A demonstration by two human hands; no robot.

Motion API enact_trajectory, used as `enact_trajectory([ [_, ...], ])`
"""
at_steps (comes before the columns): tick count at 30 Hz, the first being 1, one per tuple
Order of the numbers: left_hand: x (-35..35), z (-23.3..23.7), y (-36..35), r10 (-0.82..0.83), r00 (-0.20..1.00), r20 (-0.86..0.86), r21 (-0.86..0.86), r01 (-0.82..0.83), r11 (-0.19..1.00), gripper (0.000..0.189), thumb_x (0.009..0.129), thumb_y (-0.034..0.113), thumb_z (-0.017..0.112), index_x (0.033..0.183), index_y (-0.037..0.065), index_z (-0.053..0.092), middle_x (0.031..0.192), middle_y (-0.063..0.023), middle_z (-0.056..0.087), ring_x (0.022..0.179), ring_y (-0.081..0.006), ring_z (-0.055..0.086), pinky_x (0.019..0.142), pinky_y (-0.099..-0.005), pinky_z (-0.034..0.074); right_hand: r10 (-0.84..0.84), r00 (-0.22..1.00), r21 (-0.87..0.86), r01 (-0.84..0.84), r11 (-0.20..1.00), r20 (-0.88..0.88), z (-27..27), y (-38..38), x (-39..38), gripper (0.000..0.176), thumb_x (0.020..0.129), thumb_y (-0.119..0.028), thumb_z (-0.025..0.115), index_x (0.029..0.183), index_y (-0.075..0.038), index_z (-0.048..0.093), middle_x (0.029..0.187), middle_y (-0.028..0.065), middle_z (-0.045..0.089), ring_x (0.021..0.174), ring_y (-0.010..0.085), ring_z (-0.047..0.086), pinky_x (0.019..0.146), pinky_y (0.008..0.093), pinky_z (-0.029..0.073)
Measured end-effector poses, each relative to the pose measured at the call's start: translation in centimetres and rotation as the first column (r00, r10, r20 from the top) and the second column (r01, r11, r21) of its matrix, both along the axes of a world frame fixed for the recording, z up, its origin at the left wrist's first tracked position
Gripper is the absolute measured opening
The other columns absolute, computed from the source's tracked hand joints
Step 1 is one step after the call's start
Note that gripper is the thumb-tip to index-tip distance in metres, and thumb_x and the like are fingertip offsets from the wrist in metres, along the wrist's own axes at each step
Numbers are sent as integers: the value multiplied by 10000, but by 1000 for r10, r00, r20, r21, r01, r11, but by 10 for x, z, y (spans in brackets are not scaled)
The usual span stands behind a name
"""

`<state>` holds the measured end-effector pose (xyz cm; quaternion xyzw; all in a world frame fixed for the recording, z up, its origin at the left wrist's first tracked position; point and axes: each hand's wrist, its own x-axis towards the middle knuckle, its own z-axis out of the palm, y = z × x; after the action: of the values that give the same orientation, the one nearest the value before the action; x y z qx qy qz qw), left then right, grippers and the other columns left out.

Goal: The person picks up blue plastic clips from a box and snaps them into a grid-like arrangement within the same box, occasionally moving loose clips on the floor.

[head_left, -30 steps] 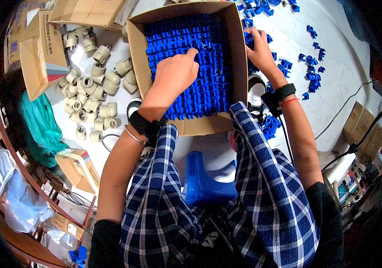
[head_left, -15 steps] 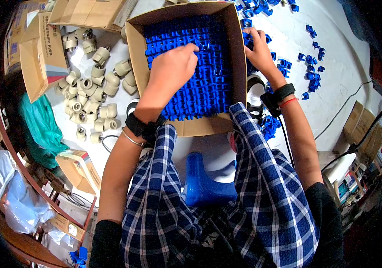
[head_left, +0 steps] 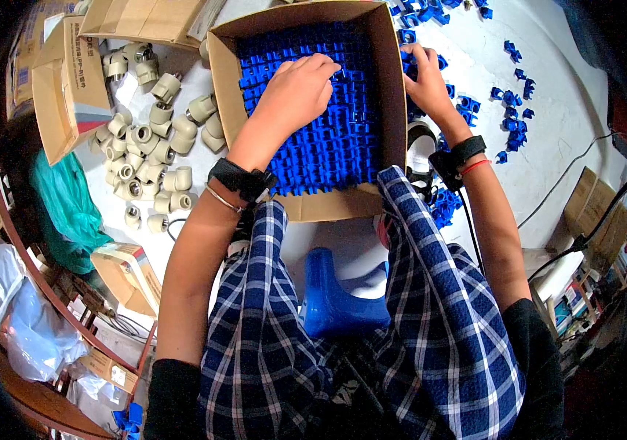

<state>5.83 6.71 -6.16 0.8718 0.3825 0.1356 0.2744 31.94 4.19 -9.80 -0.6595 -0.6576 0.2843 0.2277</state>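
Note:
An open cardboard box [head_left: 394,110] stands in front of my knees, packed with tight rows of small blue plastic pipe clips [head_left: 328,154]. My left hand [head_left: 295,95] is inside it, over the upper rows. Its fingertips pinch a blue pipe clip [head_left: 338,74] just above the others. Outside the box's right wall is my right hand [head_left: 427,82], thumb and fingers curled around a blue pipe clip [head_left: 410,68] among loose ones. The box wall and the fingers partly hide that clip.
Beige pipe fittings [head_left: 159,147] lie heaped on the floor at left, beside open cartons [head_left: 71,88] and a green plastic bag [head_left: 67,213]. More blue clips [head_left: 511,110] are scattered at right. A blue stool [head_left: 335,304] shows between my legs; a black cable [head_left: 566,176] crosses the right side.
My left hand has shifted slightly up and to the right inside the box, its fingers now over a clip in a higher row. My right hand has barely moved.

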Motion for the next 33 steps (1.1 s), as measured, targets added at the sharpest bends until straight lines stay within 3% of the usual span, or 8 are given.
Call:
enact_trajectory([
  [8, 2, 0, -2, 1, 1000, 2, 52, -1, 999, 350, 824, 119, 507, 1160, 37, 556, 1164, -155, 562, 1038, -318, 551, 913, -397, 430, -7, 1000, 20, 7, 1000, 4, -5, 0, 2, 440, 741, -131, 673, 1139, -151, 486, 1077, 213, 464, 923, 397, 556, 823, 413, 490],
  [14, 5, 8, -5, 58, 997, -60, 104, -52, 993, 386, 856, 158, 501, 1238, 107, 522, 1282, -113, 518, 1201, -284, 472, 1019, -474, 338, -20, 995, 5, 20, 1000, 94, 4, 1, 3, 418, 737, -138, 682, 1116, -163, 507, 1073, 205, 482, 934, 393, 568, 809, 419, 502],
  [16, 10, 10, -5, -32, 999, -31, 68, 34, 997, 395, 867, 179, 503, 1260, 142, 508, 1320, -93, 494, 1256, -256, 430, 1038, -524, 296, -23, 994, 6, 23, 1000, 105, 5, 1, 2, 412, 737, -139, 684, 1111, -164, 512, 1071, 202, 486, 934, 391, 571, 805, 419, 505],
  [20, 22, 8, -12, -70, 996, -59, 121, 76, 990, 397, 867, 193, 512, 1262, 150, 508, 1319, -92, 495, 1264, -237, 423, 1042, -534, 285, -27, 995, 30, 24, 999, 98, 4, 0, 2, 418, 736, -133, 685, 1115, -164, 512, 1077, 197, 486, 933, 384, 575, 799, 411, 507],
  [26, 31, 6, -2, -231, 971, -56, 156, 237, 959, 407, 779, 106, 591, 1184, 137, 553, 1241, -73, 546, 1252, -226, 433, 1053, -526, 278, -19, 997, 7, 19, 1000, 77, -1, 1, 5, 419, 738, -133, 685, 1118, -158, 511, 1075, 198, 485, 939, 379, 566, 810, 407, 498],
  [28, 34, 6, 1, -315, 942, -112, 162, 330, 930, 394, 707, 47, 608, 1095, 113, 597, 1168, -64, 577, 1194, -220, 477, 1025, -482, 330, -6, 997, 16, 4, 1000, 71, -2, 1, 5, 421, 737, -136, 686, 1119, -155, 511, 1072, 198, 485, 940, 379, 563, 817, 408, 494],
  [33, 37, -1, 5, -344, 932, -113, 106, 356, 928, 330, 672, 35, 610, 996, 97, 631, 1066, -51, 601, 1092, -225, 524, 965, -422, 383, -11, 998, 2, 11, 1000, 58, -2, 1, 4, 426, 738, -134, 689, 1122, -142, 506, 1085, 204, 475, 955, 386, 550, 840, 413, 483],
])
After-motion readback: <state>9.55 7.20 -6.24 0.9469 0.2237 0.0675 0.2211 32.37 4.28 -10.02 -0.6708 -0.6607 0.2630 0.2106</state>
